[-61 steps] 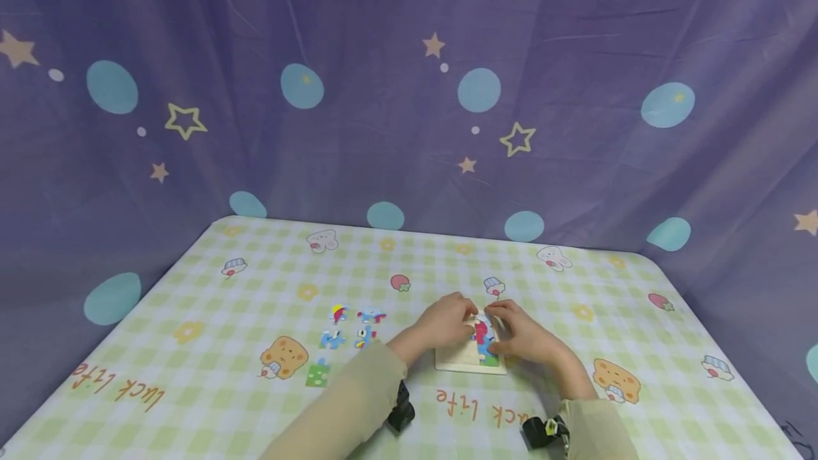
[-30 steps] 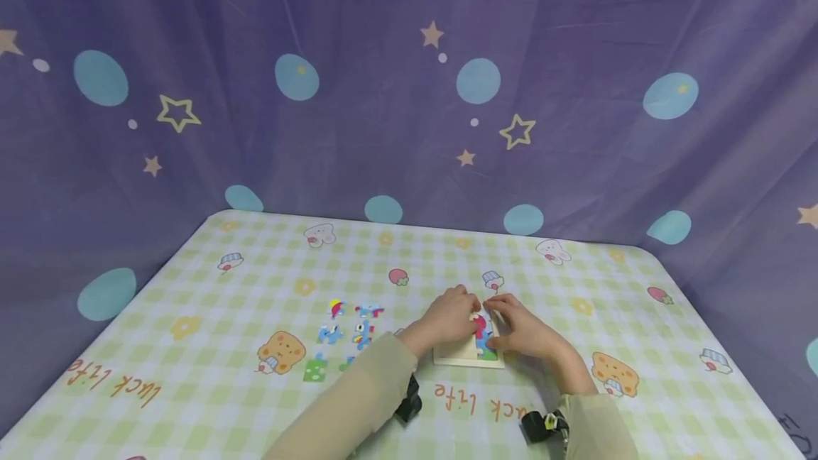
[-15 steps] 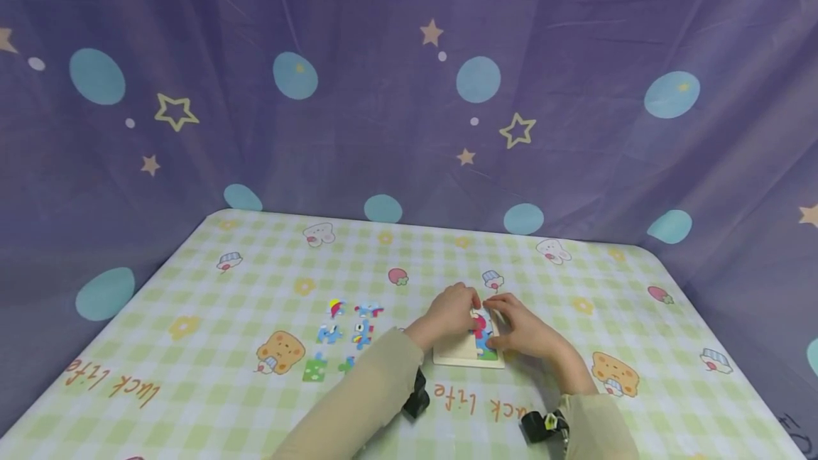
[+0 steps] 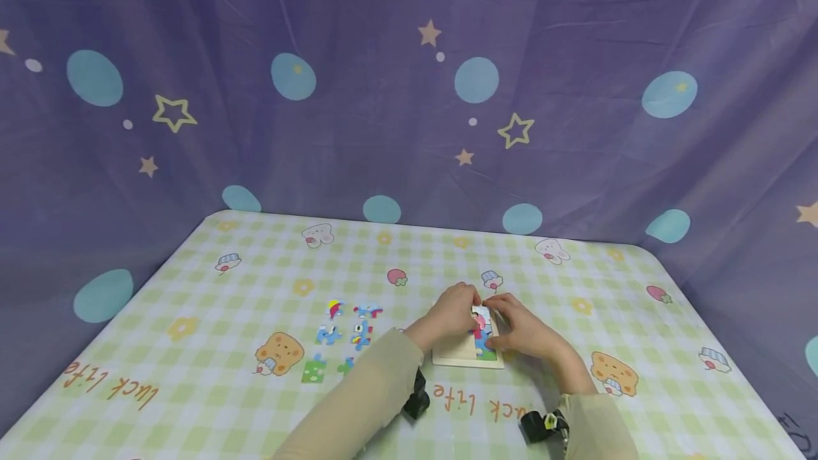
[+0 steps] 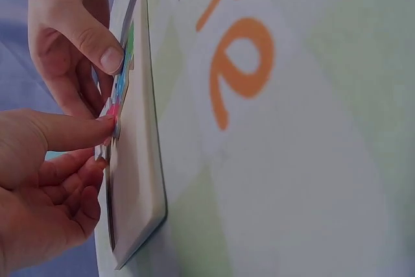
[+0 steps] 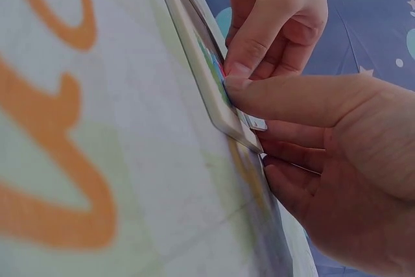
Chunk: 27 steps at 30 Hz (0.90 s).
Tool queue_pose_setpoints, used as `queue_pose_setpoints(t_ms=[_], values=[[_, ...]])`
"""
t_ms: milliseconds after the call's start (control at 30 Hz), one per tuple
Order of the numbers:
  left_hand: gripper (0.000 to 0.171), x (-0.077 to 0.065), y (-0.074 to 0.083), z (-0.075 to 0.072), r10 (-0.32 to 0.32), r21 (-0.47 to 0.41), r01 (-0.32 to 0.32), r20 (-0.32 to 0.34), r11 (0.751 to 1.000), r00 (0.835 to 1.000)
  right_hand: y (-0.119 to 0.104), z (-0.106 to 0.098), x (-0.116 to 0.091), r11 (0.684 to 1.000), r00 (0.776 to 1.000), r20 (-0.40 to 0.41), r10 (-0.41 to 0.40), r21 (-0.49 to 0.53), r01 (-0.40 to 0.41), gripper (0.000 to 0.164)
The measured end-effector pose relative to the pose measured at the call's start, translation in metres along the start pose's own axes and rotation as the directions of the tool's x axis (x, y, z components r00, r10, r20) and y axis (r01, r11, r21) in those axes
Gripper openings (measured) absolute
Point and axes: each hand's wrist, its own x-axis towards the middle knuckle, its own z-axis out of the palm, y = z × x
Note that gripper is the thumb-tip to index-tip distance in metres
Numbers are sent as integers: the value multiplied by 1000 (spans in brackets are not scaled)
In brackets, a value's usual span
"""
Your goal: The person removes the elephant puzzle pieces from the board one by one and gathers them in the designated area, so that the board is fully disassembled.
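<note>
A shallow wooden puzzle board (image 4: 450, 360) lies on the table right of centre. Its right side is filled with blue, red and green jigsaw pieces (image 4: 486, 346), while bare wood shows at its left. My left hand (image 4: 449, 312) reaches over the top of the board and pinches a white and pink puzzle piece (image 4: 481, 314) between thumb and fingers. From the right, my right hand (image 4: 529, 331) grips the board's edge; its thumb (image 6: 259, 95) rests on the pieces and its other fingers sit beyond the rim. Fingers hide part of the pinched piece.
Several loose jigsaw pieces (image 4: 329, 334) lie left of the board, among them a green one (image 4: 313, 369) partly near my left sleeve (image 4: 367, 396). A green checked tablecloth (image 4: 211, 346) covers the table, and a purple curtain (image 4: 383, 155) hangs behind it.
My left forearm has shifted slightly right, with the left hand staying at the board's top. A white and pink patch now shows beneath its fingertips. The right hand keeps its place.
</note>
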Motion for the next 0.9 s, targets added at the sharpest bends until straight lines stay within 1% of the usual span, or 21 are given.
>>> queue_pose_setpoints(t_ms=[200, 433, 533, 667, 900], values=[[31, -1, 0, 1, -22, -17, 22, -3, 1000, 1000, 0, 0, 0, 1000, 1000, 0, 6, 10, -6, 68], [30, -2, -2, 3, -27, -26, 26, -28, 999, 999, -3, -1, -1, 999, 1000, 1, 17, 48, -17, 66], [29, -2, -2, 2, -28, -33, 27, -31, 999, 999, -3, -1, -1, 999, 1000, -7, 8, 45, -8, 66], [24, -3, -3, -1, -23, -48, 21, -32, 999, 999, -2, -1, -1, 1000, 1000, -17, -10, 23, 11, 64], [11, -4, -4, -5, -22, -84, 16, -70, 996, 997, -1, 0, -1, 999, 1000, -9, 16, 30, -16, 66]])
